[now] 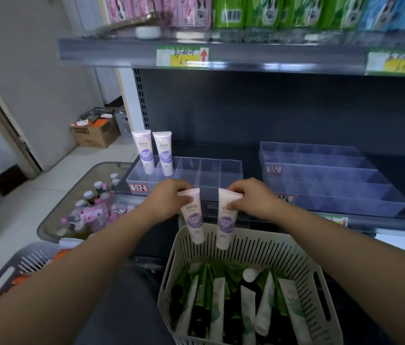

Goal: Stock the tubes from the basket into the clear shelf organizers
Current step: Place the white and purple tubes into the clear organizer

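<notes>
the left hand (169, 197) has its fingers curled over the flat crimped end of a white and purple tube (194, 220), with the thumb pressed on the front, so the tube hangs cap down. the right hand (251, 195) holds a second matching tube (226, 221) the same way, fingers bent over the top edge and thumb on the face. the two tubes hang side by side, close but apart, above the far rim of the white slotted basket (303, 265) and just in front of the near clear organizer (211, 170) on the shelf.

in that organizer's left back compartments two more purple tubes (144, 151) stand upright, cap down, next to each other. a second clear organizer (326, 175) sits to the right, apart from the first. each has a small handwritten label on its front.

the basket holds a loose pile of green and white tubes (217, 302) lying at mixed angles. on the floor at left, a grey tub (54, 220) holds pink bottles, and a cardboard box (94, 135) sits by the wall.
</notes>
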A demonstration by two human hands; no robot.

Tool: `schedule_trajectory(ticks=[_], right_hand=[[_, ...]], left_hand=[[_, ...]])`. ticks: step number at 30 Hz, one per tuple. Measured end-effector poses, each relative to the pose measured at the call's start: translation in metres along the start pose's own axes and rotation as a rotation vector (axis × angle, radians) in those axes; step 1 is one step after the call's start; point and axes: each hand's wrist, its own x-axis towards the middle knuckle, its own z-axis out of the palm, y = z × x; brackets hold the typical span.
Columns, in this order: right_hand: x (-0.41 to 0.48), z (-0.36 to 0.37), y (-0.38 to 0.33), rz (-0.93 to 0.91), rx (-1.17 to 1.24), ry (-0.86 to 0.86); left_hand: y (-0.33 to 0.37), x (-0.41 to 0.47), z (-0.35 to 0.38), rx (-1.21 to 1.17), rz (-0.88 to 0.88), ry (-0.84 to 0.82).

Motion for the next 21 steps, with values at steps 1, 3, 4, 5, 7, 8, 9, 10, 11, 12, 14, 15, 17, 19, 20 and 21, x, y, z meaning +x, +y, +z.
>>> schedule_trajectory(ticks=[1, 3, 4, 5, 7, 8, 9, 10, 11, 12, 14, 15, 17, 19, 20, 21], right_hand=[[0.005, -0.002, -0.004, -0.013, 0.008, 0.017], [0.015, -0.007, -0.013, -0.033, 0.009, 0.043], [0.02, -0.01, -0.018, -0.042, 0.008, 0.047], [0.024, -0.013, -0.023, -0.053, 0.01, 0.049], [0.034, -0.019, -0.031, -0.082, 0.021, 0.057], [0.038, -0.022, -0.035, -0.095, 0.023, 0.065], [0.042, -0.025, -0.039, -0.105, 0.02, 0.073], [0.046, -0.029, -0.042, -0.115, 0.014, 0.08], [0.049, -0.032, -0.046, -0.124, 0.008, 0.084], [0.053, -0.035, -0.048, -0.131, 0.008, 0.085], [0.06, -0.041, -0.053, -0.136, 0.016, 0.095], [0.063, -0.044, -0.055, -0.14, 0.014, 0.106], [0.069, -0.049, -0.058, -0.149, 0.003, 0.13], [0.075, -0.053, -0.06, -0.149, 0.007, 0.147], [0.079, -0.054, -0.061, -0.15, 0.012, 0.155], [0.082, -0.055, -0.061, -0.152, 0.013, 0.167]], left_hand=[[0.001, 0.002, -0.006, -0.007, -0.006, 0.015], [0.002, 0.008, -0.016, -0.001, -0.013, 0.033], [0.003, 0.011, -0.021, 0.015, -0.011, 0.042], [0.004, 0.015, -0.025, 0.031, -0.004, 0.055], [0.007, 0.022, -0.033, 0.06, 0.017, 0.083], [0.009, 0.026, -0.036, 0.08, 0.025, 0.096], [0.011, 0.029, -0.04, 0.1, 0.032, 0.108], [0.013, 0.034, -0.044, 0.117, 0.036, 0.12], [0.015, 0.038, -0.047, 0.13, 0.039, 0.134], [0.016, 0.042, -0.05, 0.138, 0.038, 0.151], [0.019, 0.05, -0.056, 0.146, 0.024, 0.176], [0.019, 0.053, -0.059, 0.146, 0.018, 0.183], [0.02, 0.06, -0.063, 0.145, 0.024, 0.197], [0.02, 0.067, -0.067, 0.138, 0.029, 0.212], [0.02, 0.07, -0.069, 0.139, 0.032, 0.225], [0.019, 0.074, -0.07, 0.142, 0.039, 0.242]])
